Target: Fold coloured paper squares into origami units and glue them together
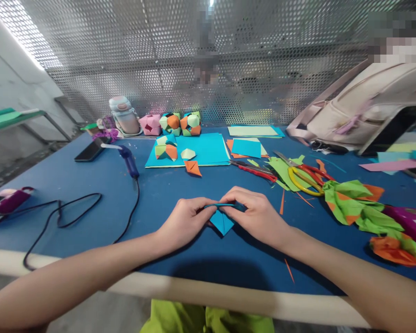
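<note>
A small folded piece of blue paper point(223, 224) is between my hands, just above the near part of the blue table. My left hand point(185, 218) pinches its upper left corner between thumb and fingers. On the other side my right hand point(257, 213) grips the upper right corner the same way. A pointed end of the paper faces me, with a crease down its middle. Beyond my hands lie an orange folded piece point(193, 168) and a pale green folded piece point(187, 154), close to a partly joined multicoloured paper model point(166, 149).
Large blue sheets point(208, 147) lie at the centre, with finished paper balls point(190, 123) behind. Yellow-handled scissors point(305, 181), red-handled scissors point(258, 173) and crumpled green paper point(350, 201) are on the right. A blue glue gun point(129, 161) trails its cord on the left.
</note>
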A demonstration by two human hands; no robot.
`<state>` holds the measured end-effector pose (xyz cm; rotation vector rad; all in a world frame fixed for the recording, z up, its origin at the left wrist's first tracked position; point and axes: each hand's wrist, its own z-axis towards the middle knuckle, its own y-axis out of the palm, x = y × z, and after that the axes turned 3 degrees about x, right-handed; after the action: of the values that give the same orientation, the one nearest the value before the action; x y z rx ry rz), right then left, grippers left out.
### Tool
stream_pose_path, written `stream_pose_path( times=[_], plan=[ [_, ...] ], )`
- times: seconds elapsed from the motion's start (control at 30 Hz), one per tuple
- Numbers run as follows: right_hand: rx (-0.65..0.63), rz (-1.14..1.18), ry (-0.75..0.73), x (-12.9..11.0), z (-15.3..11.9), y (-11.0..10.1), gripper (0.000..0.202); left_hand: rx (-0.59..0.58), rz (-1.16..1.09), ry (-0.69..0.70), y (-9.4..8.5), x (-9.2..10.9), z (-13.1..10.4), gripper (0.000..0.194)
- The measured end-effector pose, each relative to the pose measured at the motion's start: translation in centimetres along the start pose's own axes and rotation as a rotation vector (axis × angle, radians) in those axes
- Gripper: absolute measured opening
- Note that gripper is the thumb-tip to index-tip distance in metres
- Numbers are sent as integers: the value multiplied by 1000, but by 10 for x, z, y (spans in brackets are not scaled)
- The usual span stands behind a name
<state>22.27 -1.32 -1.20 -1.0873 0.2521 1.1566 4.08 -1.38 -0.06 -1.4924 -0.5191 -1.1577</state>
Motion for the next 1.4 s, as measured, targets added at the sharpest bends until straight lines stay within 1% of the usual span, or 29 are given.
stream_pose_path(
  times=[0.1, 0.17, 0.27, 0.37, 0.43, 0.57, 0.6, 0.73, 0.83, 0.97, 1.0, 1.07, 1.17, 1.27, 1.4],
  plan=[
    [2, -3, 48, 0, 0, -1, 6, 14, -54, -71, 0, 0, 2, 23],
    [22, 8, 119, -1, 0, -1, 15, 70, -149, -154, 2, 0, 4, 21],
    [47, 66, 264, -2, 0, 1, 26, 171, -366, -255, 5, -1, 6, 17],
    [66, 168, 373, -1, 0, 4, 24, 238, -477, -274, 7, -3, 7, 15],
    [86, 181, 389, 2, 0, 6, 20, 239, -508, -283, 9, -4, 7, 13],
    [113, 84, 338, 5, 1, 5, 17, 170, -602, -324, 13, 0, 5, 9],
    [111, 58, 326, 5, 1, 4, 16, 151, -600, -320, 13, 2, 5, 11],
    [89, -43, 275, 1, 3, 1, 12, 57, -517, -240, 10, 8, 3, 31],
    [78, -103, 187, 1, 3, 0, 11, 7, -397, -204, 6, 8, 2, 33],
    [92, -148, 70, 1, 0, 2, 11, 5, -199, -127, 4, 4, 2, 32],
    [104, -151, 70, 0, 0, 3, 11, 11, -179, -110, 4, 2, 2, 32],
    [105, -137, 115, -2, 0, 3, 12, 37, -164, -90, 4, 0, 3, 32],
    [60, -105, 184, -5, 1, 3, 17, 81, -159, -89, 5, -1, 3, 31],
    [45, -107, 190, -5, 2, 3, 22, 84, -155, -105, 5, -1, 3, 30],
    [42, -69, 218, -2, 2, 4, 19, 73, -167, -93, 5, 0, 3, 32]
  ],
)
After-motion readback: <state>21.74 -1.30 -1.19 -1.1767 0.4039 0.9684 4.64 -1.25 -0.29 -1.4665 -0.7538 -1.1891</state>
